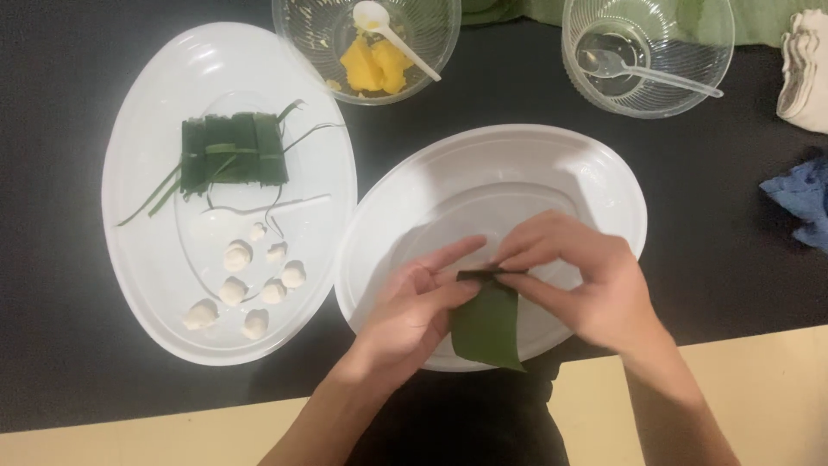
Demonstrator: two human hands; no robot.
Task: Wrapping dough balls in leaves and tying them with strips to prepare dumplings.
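Observation:
A green leaf strip (488, 330) lies over the near rim of an oval white plate (483, 173). My left hand (412, 306) and my right hand (586, 276) both pinch its folded top edge, fingertips meeting at the fold. To the left, a second oval white plate (164, 285) carries a wrapped green leaf parcel (233, 151) tied with thin leaf strands, and several small white dough balls (237, 289) below it.
A clear bowl (379, 47) with yellow filling and a white spoon stands at the top centre. Another clear bowl (647, 52) with a clear spoon is at the top right. A white cloth (806, 69) and a blue cloth (802, 198) lie at the right edge.

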